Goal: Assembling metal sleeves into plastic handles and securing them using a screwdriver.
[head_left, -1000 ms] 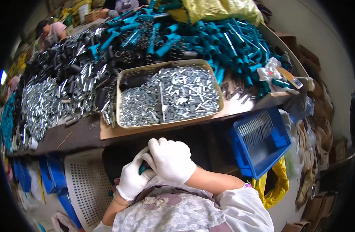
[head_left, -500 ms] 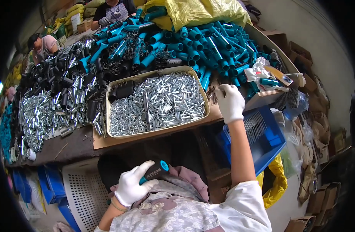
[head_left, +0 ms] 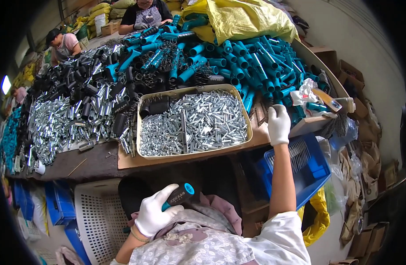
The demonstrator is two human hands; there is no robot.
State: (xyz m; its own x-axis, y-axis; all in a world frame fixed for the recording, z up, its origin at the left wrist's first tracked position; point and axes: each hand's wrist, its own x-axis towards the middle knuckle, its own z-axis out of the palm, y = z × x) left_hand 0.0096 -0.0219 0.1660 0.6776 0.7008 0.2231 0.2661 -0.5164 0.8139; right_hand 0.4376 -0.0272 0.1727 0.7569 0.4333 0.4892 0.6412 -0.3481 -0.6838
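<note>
My left hand point(head_left: 155, 213), in a white glove, is wrapped round a black and teal tool handle point(head_left: 180, 194) above my lap. The handle's teal ring end faces up and right. My right hand point(head_left: 279, 124), also gloved in white, is at the table edge right of the tray, its fingers curled together. Whatever they hold, if anything, is hidden. Beside it, small dark coil springs point(head_left: 258, 115) lie on the cardboard. The cream tray point(head_left: 195, 156) in front of me holds many short silver metal pins point(head_left: 216, 119), smaller silver pieces and some black parts.
Teal tubular handles point(head_left: 242, 59) are heaped behind the tray under a yellow sack point(head_left: 245, 20). Silver and black parts point(head_left: 57, 121) pile up on the left. A blue crate point(head_left: 315, 165) sits below my right forearm, a white perforated basket point(head_left: 99, 212) at lower left. Two people work across the table.
The view has shifted, so the table sits further right and lower. My right hand has drawn slightly away from the springs, its fingers more curled. My left hand still grips the handle.
</note>
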